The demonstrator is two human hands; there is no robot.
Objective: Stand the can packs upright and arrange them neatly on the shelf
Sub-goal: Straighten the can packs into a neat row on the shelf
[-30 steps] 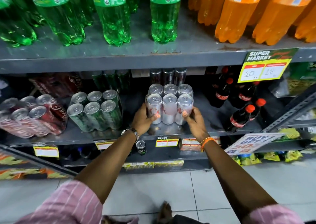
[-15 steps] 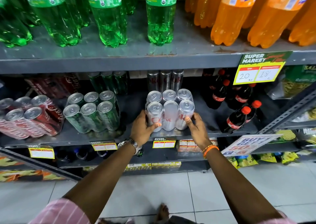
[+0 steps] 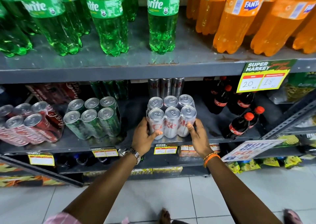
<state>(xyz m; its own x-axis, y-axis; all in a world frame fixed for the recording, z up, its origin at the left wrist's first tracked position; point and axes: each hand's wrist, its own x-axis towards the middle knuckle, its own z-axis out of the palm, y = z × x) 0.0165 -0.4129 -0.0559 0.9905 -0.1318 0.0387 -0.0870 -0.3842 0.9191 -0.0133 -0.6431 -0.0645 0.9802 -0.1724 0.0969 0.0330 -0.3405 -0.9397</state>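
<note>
At shelf (image 3: 102, 145) front edge | both hands clamp silver pack (image 3: 171, 121) | gaps either side

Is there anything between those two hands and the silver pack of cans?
Nothing visible. The left hand and right hand already press on opposite sides of the silver can pack, which stands upright on the shelf.
</note>
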